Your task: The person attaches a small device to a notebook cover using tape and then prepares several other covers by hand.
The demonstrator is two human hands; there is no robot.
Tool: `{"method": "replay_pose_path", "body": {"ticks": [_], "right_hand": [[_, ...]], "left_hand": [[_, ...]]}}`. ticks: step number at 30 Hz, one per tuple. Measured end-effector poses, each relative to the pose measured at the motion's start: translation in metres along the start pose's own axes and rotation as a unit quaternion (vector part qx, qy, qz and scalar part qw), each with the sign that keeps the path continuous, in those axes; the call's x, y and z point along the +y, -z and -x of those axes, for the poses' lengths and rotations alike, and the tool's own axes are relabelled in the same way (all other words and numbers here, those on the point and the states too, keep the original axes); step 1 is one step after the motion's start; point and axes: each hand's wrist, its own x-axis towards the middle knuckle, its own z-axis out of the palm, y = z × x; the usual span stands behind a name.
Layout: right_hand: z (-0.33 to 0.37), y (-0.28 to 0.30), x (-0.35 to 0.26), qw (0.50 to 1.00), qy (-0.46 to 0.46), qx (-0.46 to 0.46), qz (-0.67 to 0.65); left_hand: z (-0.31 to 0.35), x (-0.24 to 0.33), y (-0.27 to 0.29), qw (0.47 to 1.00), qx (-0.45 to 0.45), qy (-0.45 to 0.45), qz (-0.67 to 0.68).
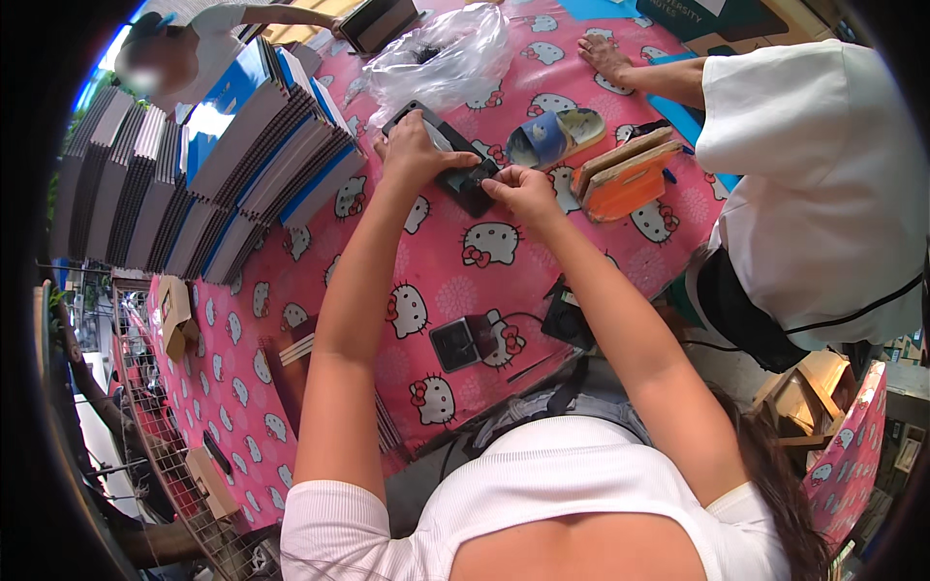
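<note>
A long black flat case-like object (471, 198) lies slantwise on the pink table; its exact kind I cannot tell. My left hand (418, 155) grips its far part, the thumb stretched across its top. At its near right edge my right hand (526, 194) has thumb and forefinger pinched together on something too small to make out. Just right of my hands lie a blue and cream slide sandal (557, 137) with a cartoon print and an orange and brown wooden holder-like piece (628, 177). A crumpled clear plastic bag (446, 63) sits beyond my left hand.
Tall stacks of spiral notebooks (218, 179) fill the left side. A small black device (465, 343) with a cable lies near me. One person (823, 145) at the right rests a hand on the table; another (208, 39) at far left touches a dark box (380, 24).
</note>
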Motion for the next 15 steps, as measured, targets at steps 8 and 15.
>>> {"method": "replay_pose_path", "body": {"ticks": [8, 15], "right_hand": [[-0.009, 0.004, -0.016, 0.982, -0.007, 0.023, 0.186], [-0.006, -0.011, -0.043, 0.822, 0.015, 0.048, 0.567]], "left_hand": [[0.002, 0.009, -0.009, 0.999, 0.032, -0.003, -0.02], [0.005, 0.01, -0.007, 0.999, 0.034, 0.003, -0.014]]}}
